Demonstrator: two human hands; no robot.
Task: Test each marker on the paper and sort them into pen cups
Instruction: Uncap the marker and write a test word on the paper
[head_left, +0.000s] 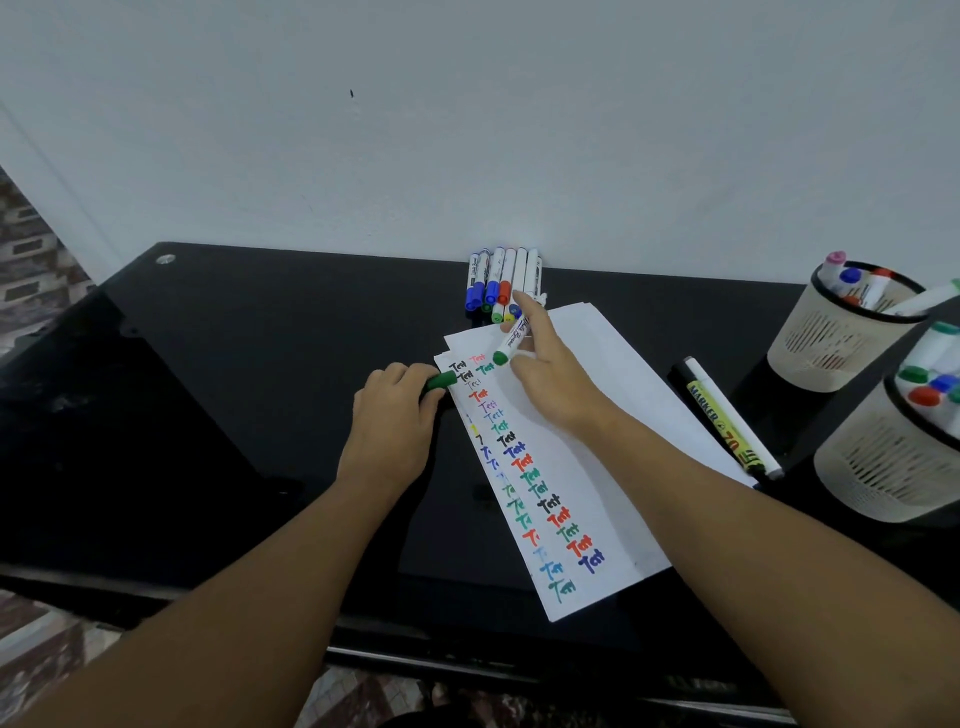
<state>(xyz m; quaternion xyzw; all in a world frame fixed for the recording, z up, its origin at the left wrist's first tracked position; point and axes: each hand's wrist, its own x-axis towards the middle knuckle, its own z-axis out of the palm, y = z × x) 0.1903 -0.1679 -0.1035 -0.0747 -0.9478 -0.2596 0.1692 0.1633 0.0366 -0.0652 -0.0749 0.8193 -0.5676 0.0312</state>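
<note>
We hold the green marker (511, 340) in our right hand (550, 374), fingers pinching the barrel, index finger stretched out, its green end low over the paper (597, 415) by the top "Test" marks. Our left hand (395, 410) curls around the green cap (440, 382) at the sheet's left edge. To recap cleanly, we bring cap and marker into line, then press straight. The pen cups (841, 332) wait far right, the untested markers (501, 283) by the wall.

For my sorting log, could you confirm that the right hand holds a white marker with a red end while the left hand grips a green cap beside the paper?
Not quite: the head view shows the white marker in the right hand has a green end. The left hand does grip a green cap beside the paper.
</note>
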